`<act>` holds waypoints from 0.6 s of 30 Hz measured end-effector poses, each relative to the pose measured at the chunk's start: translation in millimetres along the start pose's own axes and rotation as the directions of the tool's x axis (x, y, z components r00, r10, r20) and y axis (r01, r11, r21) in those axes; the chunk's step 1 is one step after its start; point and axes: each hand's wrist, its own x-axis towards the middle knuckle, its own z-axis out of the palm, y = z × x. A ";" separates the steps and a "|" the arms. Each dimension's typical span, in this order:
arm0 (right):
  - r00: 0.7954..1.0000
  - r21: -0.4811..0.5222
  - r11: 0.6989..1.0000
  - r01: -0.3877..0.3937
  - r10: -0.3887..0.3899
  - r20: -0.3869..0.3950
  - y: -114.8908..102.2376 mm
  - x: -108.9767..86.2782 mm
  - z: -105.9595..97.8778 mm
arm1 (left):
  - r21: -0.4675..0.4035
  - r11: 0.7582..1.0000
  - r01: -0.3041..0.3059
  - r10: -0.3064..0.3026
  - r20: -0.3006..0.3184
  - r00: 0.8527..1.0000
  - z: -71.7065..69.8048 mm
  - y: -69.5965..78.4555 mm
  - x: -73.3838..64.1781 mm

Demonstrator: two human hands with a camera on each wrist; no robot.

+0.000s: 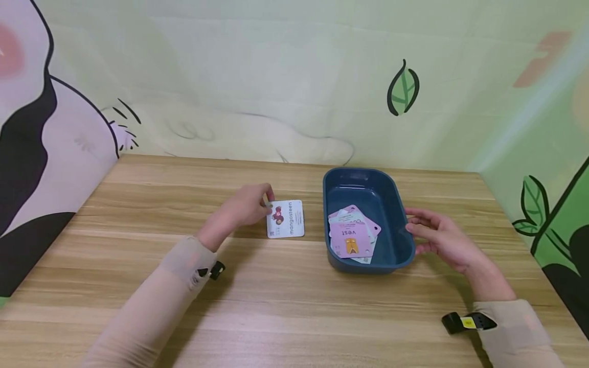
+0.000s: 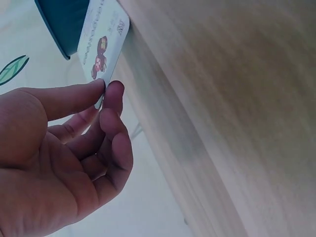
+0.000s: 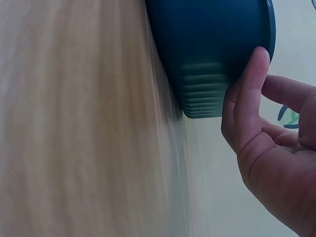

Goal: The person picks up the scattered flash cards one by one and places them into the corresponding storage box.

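My left hand (image 1: 250,204) pinches the corner of a white flash card (image 1: 286,219) marked "mangosteen", with a picture of dark red fruit. In the left wrist view, thumb and forefinger meet on the card (image 2: 104,42), tilted up from the fingers. A dark blue plastic bin (image 1: 338,263) stands to the card's right. Inside its near left part lies a loose pile of cards, topped by a pink "vest" card (image 1: 350,239). My right hand (image 1: 444,237) touches the bin's outer right side with extended fingers; in the right wrist view a fingertip lies near the rim.
The wooden table (image 1: 276,306) runs back to a pale printed backdrop (image 1: 276,76) with leaf drawings. More printed cloth (image 1: 566,214) hangs at the right edge of the table, and a black-and-white figure is printed at the left.
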 end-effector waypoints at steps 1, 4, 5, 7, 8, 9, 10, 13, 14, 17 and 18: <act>1.000 0.000 1.000 -0.003 0.003 -0.003 -0.3 0.0 0.3 | -0.006 1.000 -0.005 0.005 -0.001 1.000 -0.5 0.1 -0.3; 1.000 0.002 1.000 -0.005 0.005 -0.003 -0.5 0.2 0.1 | -0.036 0.999 -0.019 0.019 -0.002 1.000 -2.7 0.5 -1.9; 1.000 0.004 1.000 -0.005 0.005 -0.002 -0.5 0.3 -0.2 | -0.050 0.998 -0.024 0.024 -0.002 1.000 -3.5 0.4 -2.4; 1.000 0.009 1.000 -0.004 0.004 0.000 -0.7 0.1 -0.3 | -0.082 0.996 -0.030 0.030 -0.006 1.000 -5.3 0.3 -3.3; 1.000 0.012 1.000 -0.004 0.004 0.000 -0.8 -0.1 -0.2 | -0.097 0.995 -0.030 0.030 -0.007 1.000 -6.2 0.3 -3.7; 1.000 0.012 1.000 -0.004 0.004 -0.001 -0.9 -0.2 -0.1 | -0.108 0.994 -0.029 0.028 -0.011 1.000 -7.0 0.2 -4.1; 1.000 0.010 1.000 -0.003 0.003 -0.002 -0.6 -0.2 0.0 | -0.118 0.993 -0.029 0.028 -0.014 1.000 -7.9 0.1 -4.4; 1.000 0.005 1.000 -0.002 0.003 -0.009 -0.4 -0.4 0.6 | -0.134 0.991 -0.023 0.017 -0.044 0.999 -10.4 0.5 -5.1; 1.000 0.002 1.000 -0.001 0.001 -0.008 -0.5 -0.5 0.8 | -0.141 0.990 -0.022 0.014 -0.057 0.998 -11.4 1.0 -5.5; 1.000 0.003 1.000 -0.003 0.003 -0.008 -0.9 -0.5 1.0 | -0.167 0.985 -0.031 0.013 -0.106 0.994 -14.4 3.0 -6.6; 1.000 0.002 1.000 -0.004 0.004 -0.006 -1.0 -0.5 1.0 | -0.177 0.984 -0.034 0.013 -0.121 0.993 -15.2 4.0 -7.0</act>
